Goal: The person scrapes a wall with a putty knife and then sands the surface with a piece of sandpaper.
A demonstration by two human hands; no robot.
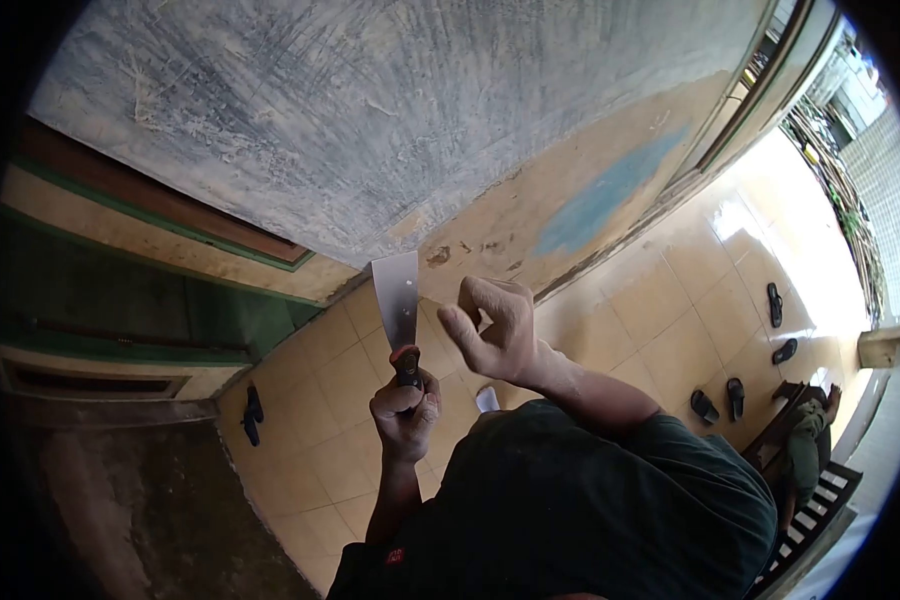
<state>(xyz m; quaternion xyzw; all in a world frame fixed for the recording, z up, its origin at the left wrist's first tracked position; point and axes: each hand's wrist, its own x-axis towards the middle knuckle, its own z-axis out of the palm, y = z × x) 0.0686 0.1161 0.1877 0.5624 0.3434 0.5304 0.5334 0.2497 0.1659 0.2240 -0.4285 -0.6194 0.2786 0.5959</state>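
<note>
While tight in the left hand (pixel 406 412), scraper (pixel 398 300) beside the curled, seemingly empty right hand (pixel 500 328).

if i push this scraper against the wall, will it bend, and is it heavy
The scraper might flex slightly, as its broad blade looks thin. It's probably light: only the left hand grips its handle.

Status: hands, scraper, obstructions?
Left hand: gripping scraper. Right hand: curled, no tool visible. Nothing seen blocking scraper from wall.
</note>
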